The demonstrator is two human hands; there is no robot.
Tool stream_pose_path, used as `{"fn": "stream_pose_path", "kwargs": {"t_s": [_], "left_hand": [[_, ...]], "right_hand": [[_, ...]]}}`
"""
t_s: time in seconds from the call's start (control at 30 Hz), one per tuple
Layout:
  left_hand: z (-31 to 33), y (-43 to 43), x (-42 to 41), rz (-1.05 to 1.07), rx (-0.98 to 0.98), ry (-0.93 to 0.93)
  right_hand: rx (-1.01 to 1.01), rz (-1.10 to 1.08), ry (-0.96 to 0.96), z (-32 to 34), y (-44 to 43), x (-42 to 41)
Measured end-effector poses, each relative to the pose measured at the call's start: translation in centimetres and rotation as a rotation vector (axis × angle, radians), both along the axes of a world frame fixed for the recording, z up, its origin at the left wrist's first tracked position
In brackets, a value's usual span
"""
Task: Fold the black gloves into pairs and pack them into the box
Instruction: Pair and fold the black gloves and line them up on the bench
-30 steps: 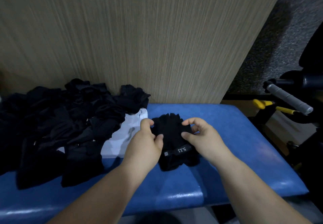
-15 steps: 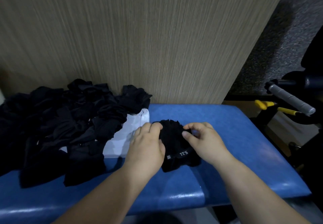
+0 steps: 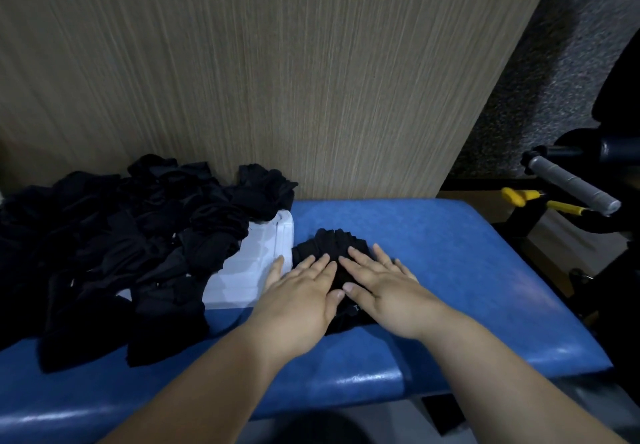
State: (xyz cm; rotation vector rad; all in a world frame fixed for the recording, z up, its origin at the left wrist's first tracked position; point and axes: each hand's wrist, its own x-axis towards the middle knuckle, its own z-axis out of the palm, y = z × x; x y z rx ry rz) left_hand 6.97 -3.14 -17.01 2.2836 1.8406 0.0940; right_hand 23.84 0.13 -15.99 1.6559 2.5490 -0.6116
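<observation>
No text, number or sign is legible. A faint white printed mark point(image 3: 355, 309) stands on the folded black gloves point(image 3: 332, 247), in the narrow gap between the flat left hand point(image 3: 299, 296) and right hand point(image 3: 386, 293); its characters are too small and too covered to read.

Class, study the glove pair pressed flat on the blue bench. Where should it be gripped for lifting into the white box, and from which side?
Grip the glove pair across its right edge, coming from the right: thumb under, fingers over. It lies flat and layered, so clamping both layers likely keeps the fold; the white box crowds its left side.
</observation>
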Motion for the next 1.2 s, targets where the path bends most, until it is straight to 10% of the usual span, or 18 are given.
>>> {"fn": "stream_pose_path", "kwargs": {"t_s": [0.27, 0.5, 1.2], "left_hand": [[0.3, -0.4, -1.2, 0.009, 0.033, -0.022], [0.2, -0.1, -3.2, -0.173, 0.23, -0.342], [0.1, -0.3, -1.8, -0.023, 0.071, -0.594]], "right_hand": [[0.016, -0.087, 0.011, -0.3, 0.6, 1.9], [0.236, -0.057, 0.486, -0.4, 1.2, 3.7], [-0.357, -0.017, 0.771, 2.6, -0.6, 4.4]]}}
